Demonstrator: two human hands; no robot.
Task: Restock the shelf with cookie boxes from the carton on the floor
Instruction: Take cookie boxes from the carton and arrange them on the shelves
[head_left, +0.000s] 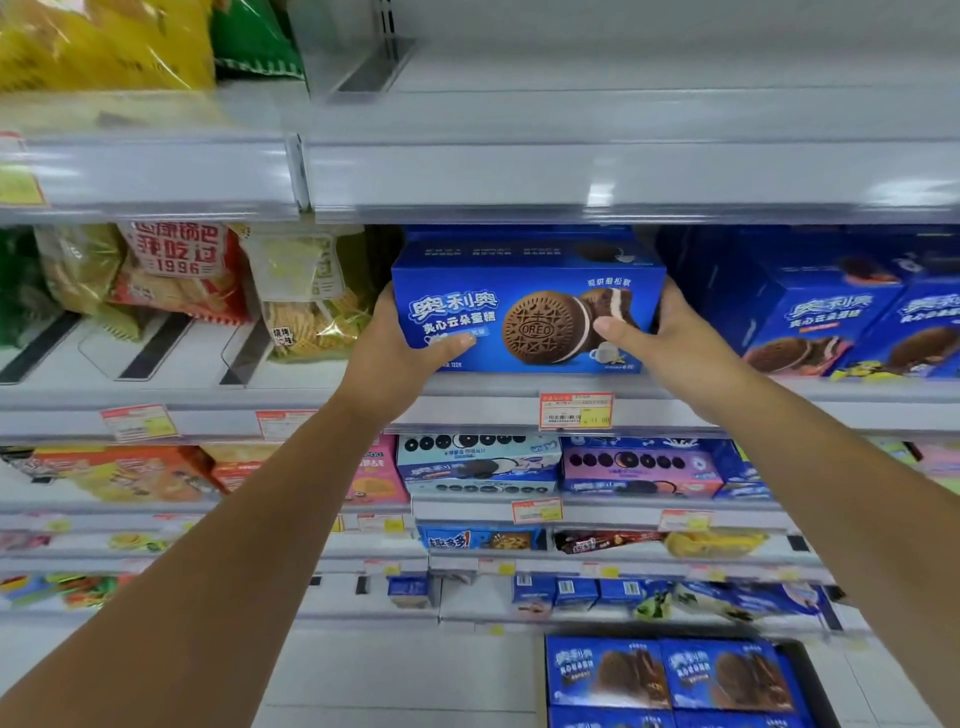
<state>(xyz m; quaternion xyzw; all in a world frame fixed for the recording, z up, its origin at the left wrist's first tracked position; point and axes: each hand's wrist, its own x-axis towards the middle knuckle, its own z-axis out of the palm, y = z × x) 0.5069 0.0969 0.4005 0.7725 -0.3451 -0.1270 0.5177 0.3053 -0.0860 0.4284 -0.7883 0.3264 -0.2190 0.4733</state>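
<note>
Both hands grasped one blue cookie box (524, 306) by its ends; the left hand (400, 348) had its thumb across the front, the right hand (660, 338) likewise; the box stood upright at the front edge of the shelf (467, 387), left of matching boxes (831, 322); more boxes lay in the carton (675, 680) below.

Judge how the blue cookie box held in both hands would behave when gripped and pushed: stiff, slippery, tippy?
The blue cookie box probably stays stiff: its edges look straight though the left hand and right hand clasp its ends. Its glossy print may be slightly slippery. Wider than tall, it seems unlikely to tip when pushed along the shelf.
</note>
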